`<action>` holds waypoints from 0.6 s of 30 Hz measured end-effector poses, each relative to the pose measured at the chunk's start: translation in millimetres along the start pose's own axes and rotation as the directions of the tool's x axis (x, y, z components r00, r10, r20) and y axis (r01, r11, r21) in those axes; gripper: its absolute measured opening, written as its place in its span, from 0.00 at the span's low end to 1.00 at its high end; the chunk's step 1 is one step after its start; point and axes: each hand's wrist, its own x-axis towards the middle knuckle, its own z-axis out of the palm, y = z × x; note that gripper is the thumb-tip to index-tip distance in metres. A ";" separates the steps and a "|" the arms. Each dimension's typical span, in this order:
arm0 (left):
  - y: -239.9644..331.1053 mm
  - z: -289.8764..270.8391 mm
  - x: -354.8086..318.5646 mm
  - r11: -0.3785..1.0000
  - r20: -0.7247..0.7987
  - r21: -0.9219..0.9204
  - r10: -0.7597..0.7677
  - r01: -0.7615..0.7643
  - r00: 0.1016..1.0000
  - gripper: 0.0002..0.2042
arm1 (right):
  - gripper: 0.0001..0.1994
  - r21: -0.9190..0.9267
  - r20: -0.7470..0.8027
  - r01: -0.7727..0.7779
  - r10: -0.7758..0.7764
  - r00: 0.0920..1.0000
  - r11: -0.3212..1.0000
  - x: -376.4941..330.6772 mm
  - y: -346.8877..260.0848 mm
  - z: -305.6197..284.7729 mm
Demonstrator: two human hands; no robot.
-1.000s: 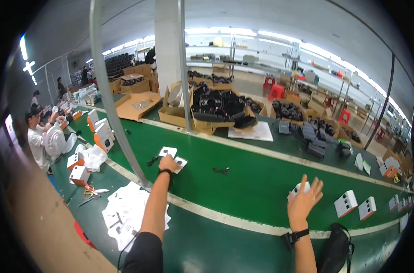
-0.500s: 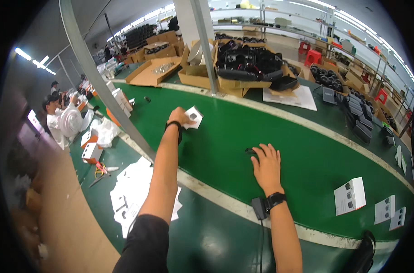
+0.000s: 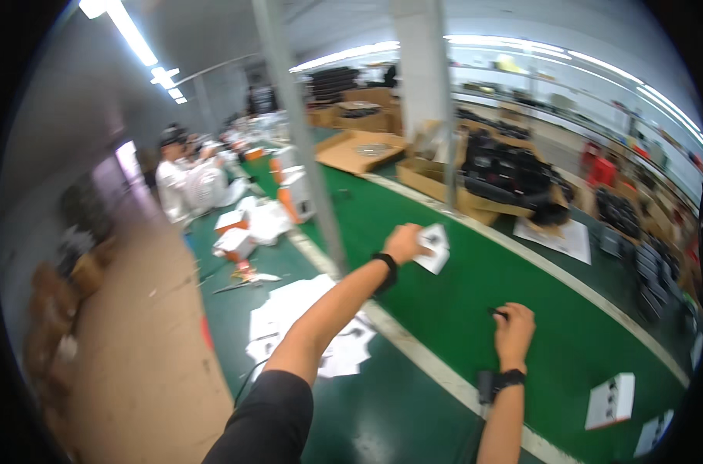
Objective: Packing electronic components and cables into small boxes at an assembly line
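Observation:
My left hand (image 3: 407,241) reaches far out over the green belt (image 3: 459,301) and grips a small flat white box (image 3: 433,247) by its near edge. My right hand (image 3: 514,328) lies lower and closer, curled over a small black object (image 3: 497,313) on the belt; only the object's end shows past my fingers. Both wrists wear dark bands.
A grey post (image 3: 305,147) rises just left of my left arm. White sheets (image 3: 305,325) lie on the dark green strip beside it. More white boxes (image 3: 610,400) sit at the lower right. Cardboard boxes of black parts (image 3: 506,178) line the far side. People (image 3: 181,182) work at the left.
The view has swung left. My left hand still holds the white box. My right hand came across from the right-hand boxes and has closed over the small black object on the belt.

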 end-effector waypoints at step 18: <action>48.9 -113.1 -179.3 0.827 0.203 0.514 0.143 -0.230 0.969 0.26 | 0.09 -0.197 -0.087 -0.182 0.167 0.982 0.963 0.7 34.0 -29.4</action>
